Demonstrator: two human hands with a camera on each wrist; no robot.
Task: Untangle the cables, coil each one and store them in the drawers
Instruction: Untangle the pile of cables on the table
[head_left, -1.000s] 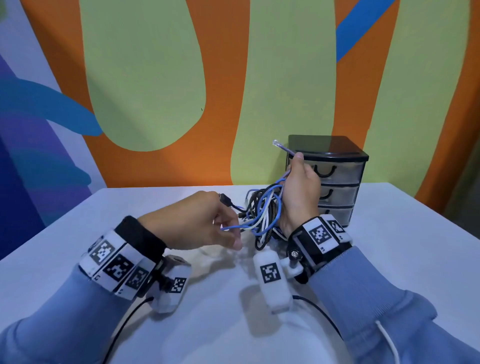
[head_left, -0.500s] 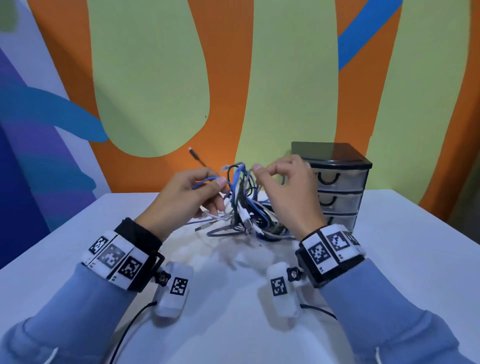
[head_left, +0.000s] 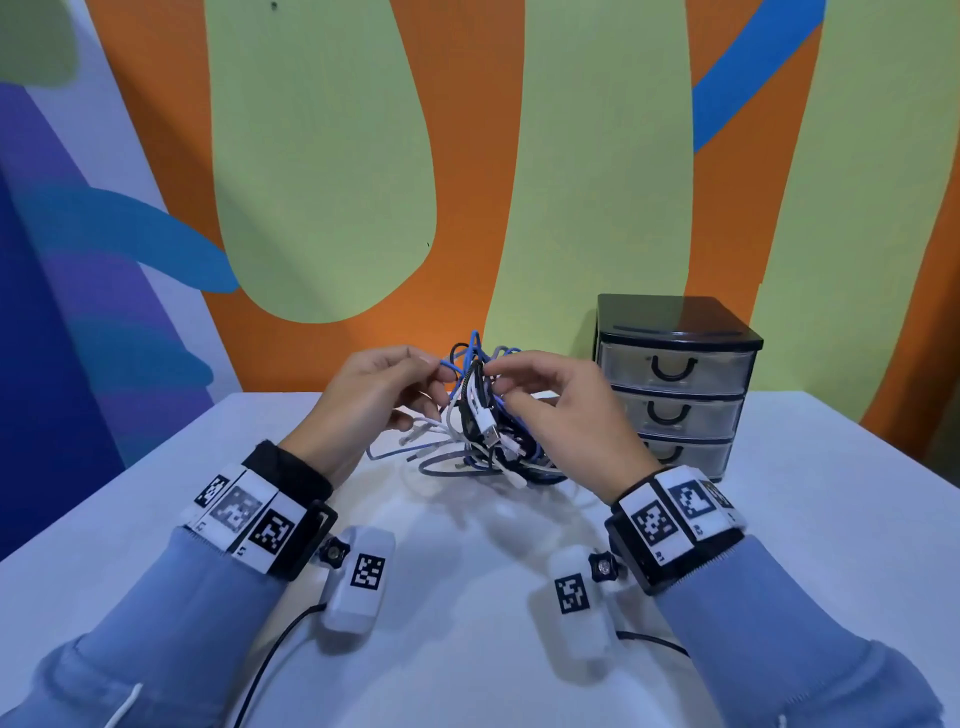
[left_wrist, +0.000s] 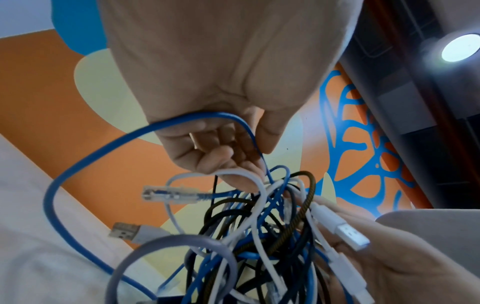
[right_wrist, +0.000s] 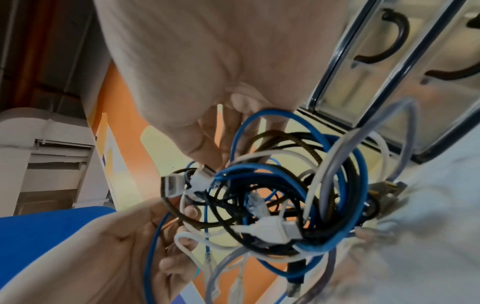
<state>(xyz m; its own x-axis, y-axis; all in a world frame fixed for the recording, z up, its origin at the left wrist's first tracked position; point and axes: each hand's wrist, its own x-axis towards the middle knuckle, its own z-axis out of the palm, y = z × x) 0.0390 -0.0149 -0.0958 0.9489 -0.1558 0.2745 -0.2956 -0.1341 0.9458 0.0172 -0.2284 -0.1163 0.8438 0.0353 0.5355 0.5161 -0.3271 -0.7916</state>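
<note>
Both hands raised, close together: left hand (head_left: 371, 392) fingers pinching, right hand (head_left: 558, 405) fingers curled.

A: Head view: how is it lit?
B: Brightly and evenly from above; soft shadows fall on the white table (head_left: 156, 519) beneath the wrists. Straight edges bow toward the frame borders.

A: Wrist views?
B: Dimmer, strongly distorted. A ceiling lamp (left_wrist: 459, 47) flares. Near skin is out of focus; the cable tangle (right_wrist: 280, 197) smears with motion blur.

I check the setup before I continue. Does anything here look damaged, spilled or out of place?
Only the cable tangle looks odd: blue, white and black cables knotted together, held above the table by the left hand and right hand. The drawer unit stands upright, drawers closed.
</note>
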